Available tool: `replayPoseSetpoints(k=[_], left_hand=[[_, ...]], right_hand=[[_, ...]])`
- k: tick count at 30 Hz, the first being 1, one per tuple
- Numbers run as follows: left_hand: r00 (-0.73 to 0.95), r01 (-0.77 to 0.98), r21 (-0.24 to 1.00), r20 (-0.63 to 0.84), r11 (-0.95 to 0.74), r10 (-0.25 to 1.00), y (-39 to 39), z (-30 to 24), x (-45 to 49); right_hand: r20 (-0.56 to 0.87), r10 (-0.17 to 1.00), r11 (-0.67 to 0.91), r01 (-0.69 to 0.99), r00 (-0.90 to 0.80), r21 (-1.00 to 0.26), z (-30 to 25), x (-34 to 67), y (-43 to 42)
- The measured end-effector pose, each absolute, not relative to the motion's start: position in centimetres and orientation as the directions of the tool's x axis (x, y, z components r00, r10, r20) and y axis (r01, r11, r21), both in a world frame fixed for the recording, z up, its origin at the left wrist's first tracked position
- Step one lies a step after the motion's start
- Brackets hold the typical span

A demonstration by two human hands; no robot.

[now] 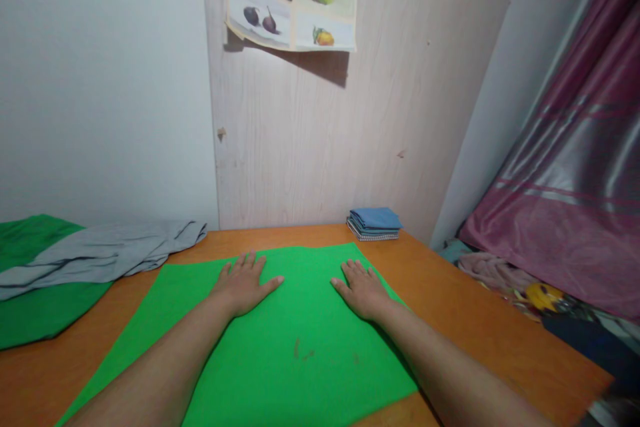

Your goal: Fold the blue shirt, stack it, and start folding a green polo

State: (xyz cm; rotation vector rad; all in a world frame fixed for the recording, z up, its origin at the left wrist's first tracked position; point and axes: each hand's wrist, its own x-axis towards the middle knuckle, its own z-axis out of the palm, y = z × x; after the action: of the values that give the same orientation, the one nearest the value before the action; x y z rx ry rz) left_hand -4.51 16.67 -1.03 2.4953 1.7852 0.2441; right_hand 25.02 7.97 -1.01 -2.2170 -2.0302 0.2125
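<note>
A bright green cloth (295, 320) lies spread flat on the wooden table, with a few dark stains near its middle. My left hand (243, 285) rests palm down on its far left part, fingers spread. On the far right part, close to the cloth's edge, my right hand (363, 289) lies palm down too, fingers apart. Neither hand grips anything. Beyond my right hand, a small stack of folded cloths (375, 221), blue on top and checked below, sits at the table's back edge.
Left on the orange-brown table (450, 320) lie a crumpled grey cloth (115, 250) and another green cloth (60, 317) beneath it. A wall with a sheet of fruit pictures (293, 7) rises behind. A pink curtain (565, 213) hangs at right above a heap of assorted items (500, 273).
</note>
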Motion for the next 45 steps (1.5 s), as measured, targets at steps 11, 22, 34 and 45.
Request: replayPoseSetpoints(k=[11,22,34,45], left_hand=[[0.334,0.931,0.123,0.091,-0.344,0.938,17.0,-0.9,-4.9],[0.371,0.918,0.047,0.251,-0.394,0.894,15.8,-0.3,-4.6],[0.551,0.813,0.203,0.038,-0.546,0.834,2.3,0.3,0.4],[0.489,0.767,0.435,0.080,-0.472,0.868,2.7,0.0,-0.5]], right_hand=[[-0.056,0.993,-0.113,0.973,0.104,-0.203,-1.5,28.9,6.7],[-0.064,0.991,-0.131,0.971,0.120,-0.199,-1.6,28.6,7.1],[-0.060,0.992,-0.119,0.969,0.108,-0.217,-1.7,28.6,7.5],[0.019,0.971,-0.226,0.944,0.238,-0.238,-0.5,30.5,6.5]])
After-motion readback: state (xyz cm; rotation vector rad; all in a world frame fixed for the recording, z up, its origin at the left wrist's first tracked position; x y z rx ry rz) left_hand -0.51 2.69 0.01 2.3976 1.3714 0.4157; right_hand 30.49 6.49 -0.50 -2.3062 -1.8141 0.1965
